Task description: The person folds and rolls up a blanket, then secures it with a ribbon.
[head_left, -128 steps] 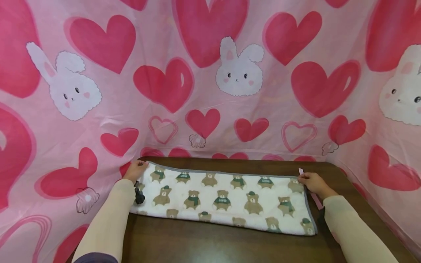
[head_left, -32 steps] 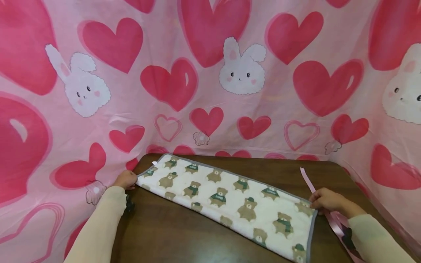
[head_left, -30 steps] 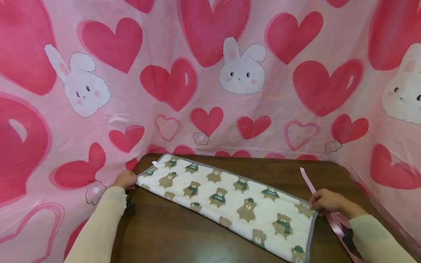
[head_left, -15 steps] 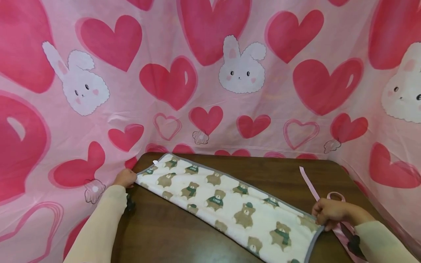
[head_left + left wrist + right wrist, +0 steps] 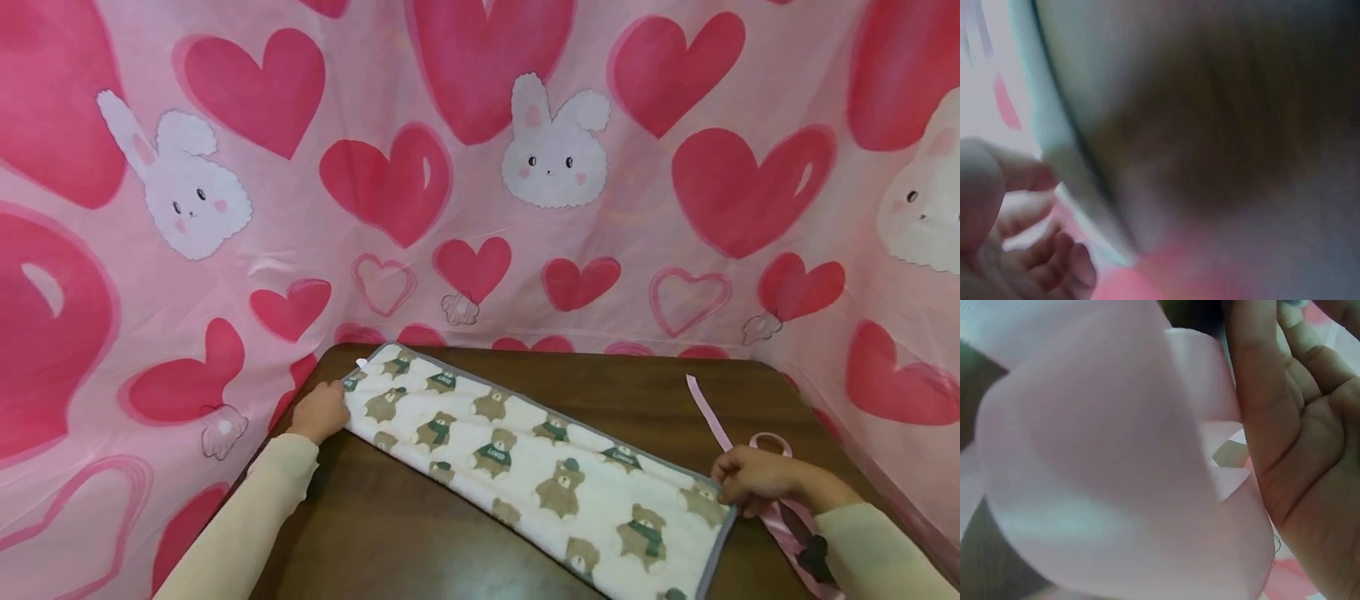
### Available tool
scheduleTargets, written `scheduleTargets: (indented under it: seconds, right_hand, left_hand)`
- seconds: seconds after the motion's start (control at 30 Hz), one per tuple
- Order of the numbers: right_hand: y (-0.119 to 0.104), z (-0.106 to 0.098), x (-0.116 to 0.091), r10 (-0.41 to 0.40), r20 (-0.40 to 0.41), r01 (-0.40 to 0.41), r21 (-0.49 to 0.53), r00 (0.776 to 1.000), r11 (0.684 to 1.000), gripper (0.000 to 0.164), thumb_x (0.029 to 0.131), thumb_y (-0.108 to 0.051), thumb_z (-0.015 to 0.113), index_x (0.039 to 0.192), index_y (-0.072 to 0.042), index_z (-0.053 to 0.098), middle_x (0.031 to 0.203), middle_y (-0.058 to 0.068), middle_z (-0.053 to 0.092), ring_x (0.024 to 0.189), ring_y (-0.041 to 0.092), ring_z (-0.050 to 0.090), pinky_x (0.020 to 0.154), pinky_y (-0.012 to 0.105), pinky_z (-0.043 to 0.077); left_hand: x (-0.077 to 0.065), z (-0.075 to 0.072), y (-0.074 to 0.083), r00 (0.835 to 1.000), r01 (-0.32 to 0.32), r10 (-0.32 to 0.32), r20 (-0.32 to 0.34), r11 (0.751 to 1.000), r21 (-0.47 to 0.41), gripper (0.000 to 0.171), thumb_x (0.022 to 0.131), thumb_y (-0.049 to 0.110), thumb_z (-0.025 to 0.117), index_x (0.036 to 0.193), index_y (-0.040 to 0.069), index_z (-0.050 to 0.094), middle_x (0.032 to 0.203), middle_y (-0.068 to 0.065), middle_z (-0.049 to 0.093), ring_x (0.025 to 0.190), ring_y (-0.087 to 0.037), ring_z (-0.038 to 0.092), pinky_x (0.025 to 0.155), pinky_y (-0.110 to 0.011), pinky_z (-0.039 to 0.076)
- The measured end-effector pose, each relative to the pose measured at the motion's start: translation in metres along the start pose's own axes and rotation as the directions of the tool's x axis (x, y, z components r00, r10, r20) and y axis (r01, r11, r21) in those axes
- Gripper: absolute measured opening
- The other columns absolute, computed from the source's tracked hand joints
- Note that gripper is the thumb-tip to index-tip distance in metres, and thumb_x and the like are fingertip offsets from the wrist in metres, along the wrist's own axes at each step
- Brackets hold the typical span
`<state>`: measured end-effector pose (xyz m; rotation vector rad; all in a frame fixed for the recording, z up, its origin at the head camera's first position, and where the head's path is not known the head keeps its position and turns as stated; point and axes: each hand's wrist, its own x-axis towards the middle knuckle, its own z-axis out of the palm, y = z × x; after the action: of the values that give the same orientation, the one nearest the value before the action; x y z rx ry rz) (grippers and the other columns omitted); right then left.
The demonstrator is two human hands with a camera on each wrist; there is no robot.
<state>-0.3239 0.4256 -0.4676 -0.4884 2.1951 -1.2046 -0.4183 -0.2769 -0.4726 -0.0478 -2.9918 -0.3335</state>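
In the head view we see the towel (image 5: 465, 421) slanting across the bench (image 5: 420, 533), left hand (image 5: 321, 410) pinching its left end, right hand (image 5: 765, 479) its right far corner. Left wrist: fingers (image 5: 1025, 174) at its edge, blurred. Right wrist: loose ribbon (image 5: 1104, 456) could snag the towel if dragged.

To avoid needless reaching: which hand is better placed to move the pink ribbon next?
Probably the right hand: the pink ribbon is beside it, while the left hand holds the other end of the bear-print towel. The right must likely let go first.
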Motion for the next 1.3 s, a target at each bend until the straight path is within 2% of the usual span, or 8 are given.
scheduleTargets:
  seconds: [0.1, 0.17, 0.4, 0.73, 1.0, 1.07, 1.2, 1.3]
  right_hand:
    - [-0.003, -0.003, 0.000, -0.024, -0.014, 0.023, -0.025, 1.000, 0.999, 0.011, 0.089, -0.004, 0.063, 0.096, 0.004, 0.062, 0.073, 0.003, 0.056, 0.059, 0.012, 0.053, 0.050, 0.029, 0.050]
    - [-0.004, -0.003, 0.002, -0.065, -0.018, 0.064, -0.053, 0.998, 0.997, 0.014, 0.089, -0.005, 0.064, 0.099, 0.004, 0.063, 0.075, 0.002, 0.057, 0.059, 0.012, 0.052, 0.049, 0.029, 0.049]
    - [0.000, 0.007, 0.009, -0.171, -0.028, 0.169, -0.056, 0.985, 0.984, 0.016, 0.089, 0.002, 0.063, 0.101, 0.013, 0.061, 0.074, -0.002, 0.057, 0.061, 0.008, 0.053, 0.049, 0.027, 0.046]
    - [-0.008, 0.011, 0.013, -0.137, -0.104, 0.120, -0.154, 0.985, 0.981, 0.014, 0.092, -0.006, 0.064, 0.102, 0.004, 0.066, 0.090, 0.010, 0.063, 0.075, 0.011, 0.056, 0.062, 0.028, 0.049]
    - [-0.005, 0.006, 0.013, -0.123, -0.105, 0.107, -0.145, 0.987, 0.984, 0.015, 0.092, -0.005, 0.062, 0.102, 0.005, 0.065, 0.092, 0.010, 0.064, 0.079, 0.012, 0.057, 0.067, 0.028, 0.049]
    - [-0.004, 0.007, 0.014, -0.129, -0.104, 0.115, -0.132, 0.986, 0.985, 0.016, 0.092, -0.005, 0.062, 0.102, 0.006, 0.065, 0.092, 0.010, 0.064, 0.079, 0.013, 0.057, 0.067, 0.028, 0.049]
    - [-0.005, 0.008, 0.015, -0.124, -0.107, 0.110, -0.129, 0.986, 0.985, 0.016, 0.092, -0.006, 0.062, 0.103, 0.006, 0.065, 0.092, 0.010, 0.064, 0.079, 0.013, 0.057, 0.067, 0.027, 0.048]
    - [-0.005, 0.010, 0.014, -0.115, -0.109, 0.100, -0.131, 0.987, 0.986, 0.016, 0.092, -0.006, 0.063, 0.103, 0.005, 0.065, 0.092, 0.010, 0.064, 0.078, 0.013, 0.057, 0.065, 0.027, 0.048]
  left_hand:
    - [-0.006, 0.001, 0.041, 0.978, -0.201, 0.199, 0.056, 0.979, 0.037, 0.004, 0.082, 0.010, 0.061, 0.080, 0.007, 0.060, 0.072, -0.006, 0.058, 0.067, -0.025, 0.054, 0.061, -0.044, 0.047]
    - [-0.013, 0.003, 0.069, 0.940, -0.329, 0.326, 0.101, 0.944, 0.021, 0.008, 0.083, 0.011, 0.064, 0.077, 0.012, 0.059, 0.068, 0.001, 0.055, 0.063, -0.018, 0.050, 0.058, -0.039, 0.045]
    - [-0.046, 0.016, 0.152, 0.722, -0.677, 0.671, 0.168, 0.736, -0.032, 0.011, 0.087, 0.016, 0.068, 0.079, 0.015, 0.060, 0.071, 0.007, 0.049, 0.063, -0.010, 0.045, 0.056, -0.030, 0.041]
    - [-0.086, 0.031, 0.242, 0.479, -0.878, 0.866, 0.146, 0.475, 0.061, 0.010, 0.086, 0.022, 0.069, 0.082, 0.020, 0.060, 0.073, 0.010, 0.049, 0.063, -0.005, 0.050, 0.052, -0.024, 0.039]
    - [-0.129, 0.043, 0.318, 0.224, -0.975, 0.944, 0.243, 0.217, 0.056, 0.009, 0.094, 0.031, 0.063, 0.087, 0.024, 0.062, 0.077, 0.012, 0.052, 0.063, 0.001, 0.048, 0.054, -0.017, 0.039]
    - [-0.137, 0.046, 0.330, 0.188, -0.982, 0.942, 0.278, 0.173, 0.078, 0.010, 0.097, 0.031, 0.058, 0.091, 0.025, 0.063, 0.078, 0.012, 0.053, 0.064, 0.000, 0.049, 0.052, -0.017, 0.038]
    - [-0.148, 0.051, 0.345, 0.212, -0.977, 0.919, 0.332, 0.189, 0.100, 0.012, 0.100, 0.031, 0.052, 0.096, 0.027, 0.063, 0.081, 0.013, 0.053, 0.063, 0.000, 0.048, 0.048, -0.018, 0.036]
    - [-0.157, 0.054, 0.356, 0.196, -0.980, 0.921, 0.337, 0.177, 0.087, 0.012, 0.101, 0.032, 0.052, 0.098, 0.028, 0.062, 0.081, 0.015, 0.052, 0.065, 0.002, 0.048, 0.050, -0.017, 0.037]
